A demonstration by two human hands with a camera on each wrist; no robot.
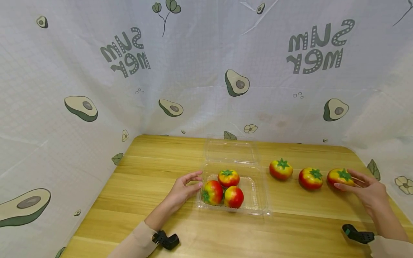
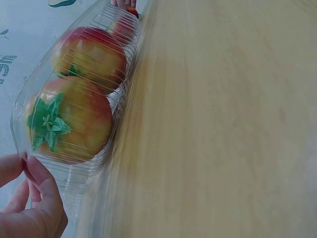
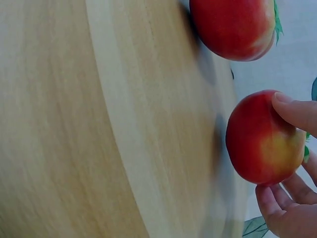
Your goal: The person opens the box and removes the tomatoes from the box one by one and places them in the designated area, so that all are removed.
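Observation:
My left hand (image 1: 183, 190) pinches the left rim of a clear plastic clamshell box (image 1: 262, 200) between thumb and fingers; the left wrist view shows the fingertips at its corner. Inside the box's left part sit three red-and-yellow tomatoes, a back one (image 1: 228, 178), a left one (image 1: 213, 192) lying on its side and a front one (image 1: 233, 197). At the right, my right hand (image 1: 371, 190) grips another tomato (image 3: 262, 144) with thumb on one side and fingers on the other. Whether that tomato touches the table cannot be told.
Two more tomatoes, one nearer the box (image 1: 281, 170) and one in the middle (image 1: 310, 178), stand on the wooden table (image 1: 155, 161) with green leaves up. The box's lid (image 1: 230, 150) lies folded open towards the back. A printed curtain (image 1: 206, 71) hangs behind the table.

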